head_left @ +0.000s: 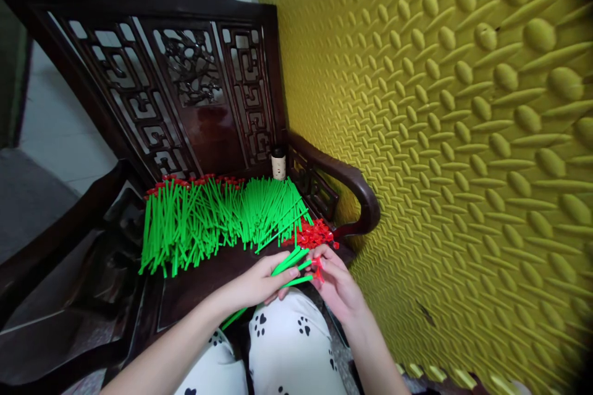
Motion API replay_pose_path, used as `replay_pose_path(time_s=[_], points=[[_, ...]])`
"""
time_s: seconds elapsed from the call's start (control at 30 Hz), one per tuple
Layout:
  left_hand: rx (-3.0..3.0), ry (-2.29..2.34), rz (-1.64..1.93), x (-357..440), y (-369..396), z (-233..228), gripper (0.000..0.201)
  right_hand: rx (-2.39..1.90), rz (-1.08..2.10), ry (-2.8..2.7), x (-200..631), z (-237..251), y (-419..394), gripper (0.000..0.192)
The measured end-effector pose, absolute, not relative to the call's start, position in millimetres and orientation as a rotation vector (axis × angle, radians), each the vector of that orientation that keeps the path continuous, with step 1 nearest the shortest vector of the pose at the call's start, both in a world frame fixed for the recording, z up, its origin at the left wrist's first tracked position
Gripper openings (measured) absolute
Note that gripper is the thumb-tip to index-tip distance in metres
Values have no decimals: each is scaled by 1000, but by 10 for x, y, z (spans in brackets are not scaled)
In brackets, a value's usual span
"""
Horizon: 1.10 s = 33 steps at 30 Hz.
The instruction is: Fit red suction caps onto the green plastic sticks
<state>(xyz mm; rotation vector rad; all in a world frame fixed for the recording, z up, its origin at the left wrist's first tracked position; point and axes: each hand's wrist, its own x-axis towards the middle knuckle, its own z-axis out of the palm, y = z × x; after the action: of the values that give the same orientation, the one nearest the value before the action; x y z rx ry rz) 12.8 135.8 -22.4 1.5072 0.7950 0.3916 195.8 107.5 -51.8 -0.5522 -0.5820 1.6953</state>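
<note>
My left hand (273, 278) is closed around several green plastic sticks (293, 259), whose upper ends point right. Facing it, my right hand (334, 274) pinches small red plastic caps (317, 270) against the ends of those sticks. Whether each cap is fully seated I cannot tell. Just beyond my hands lies a heap of loose red caps (312, 234) on the chair seat. A large pile of green sticks with red caps on their far ends (185, 222) covers the left of the seat. Beside it, green sticks (271, 207) without visible caps lie bunched.
The dark carved wooden chair (213, 136) has an armrest (347, 185) at right and another (69, 228) at left. A patterned cup with a black lid (278, 165) stands at the seat's back corner. A yellow textured foam mat (454, 166) rises along the right.
</note>
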Motion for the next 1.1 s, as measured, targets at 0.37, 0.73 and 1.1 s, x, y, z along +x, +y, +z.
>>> replay_pose_path(time_s=[0.37,0.73,1.1], points=[[1720,728,504,190,1171,-111,35,-573,1645,-394,1855,-385,840,24],[2217,704,583,270,733,442,21,-366,1612,-438,1844,-64,404,19],[2264,757,553,268,565,310,22,-315,1627,-316,1721,-152,228,16]])
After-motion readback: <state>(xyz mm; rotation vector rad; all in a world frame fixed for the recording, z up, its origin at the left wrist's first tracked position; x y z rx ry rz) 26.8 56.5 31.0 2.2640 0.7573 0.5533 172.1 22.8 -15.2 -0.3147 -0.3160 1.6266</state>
